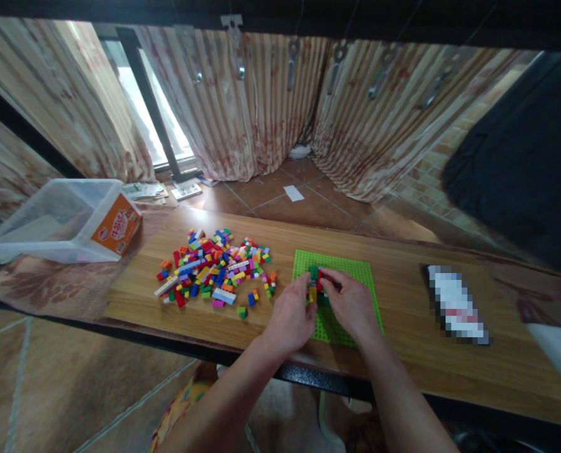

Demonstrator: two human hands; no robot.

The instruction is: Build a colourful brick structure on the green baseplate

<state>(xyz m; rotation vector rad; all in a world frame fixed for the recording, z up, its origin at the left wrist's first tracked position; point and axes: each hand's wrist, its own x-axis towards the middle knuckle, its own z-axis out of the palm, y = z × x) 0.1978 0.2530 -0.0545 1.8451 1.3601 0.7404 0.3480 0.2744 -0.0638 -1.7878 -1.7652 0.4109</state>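
Note:
A green studded baseplate (363,272) lies on the wooden board, and both hands are over it. Small toy bricks, among them a green brick (314,271), a yellow brick (312,294) and a red brick (319,280), are grouped on the plate between the hands. My left hand (290,316) closes its fingers against the left side of this group, at the yellow brick. From the right, my right hand (352,303) pinches the red brick with its fingertips. The fingers hide part of the group, so how the bricks join cannot be made out.
Left of the plate spreads a pile of loose, many-coloured bricks (214,267) on the wooden board (261,333). A clear plastic bin (68,251) with an orange label stands at the far left. A flat, blurred-out object (457,305) lies to the right.

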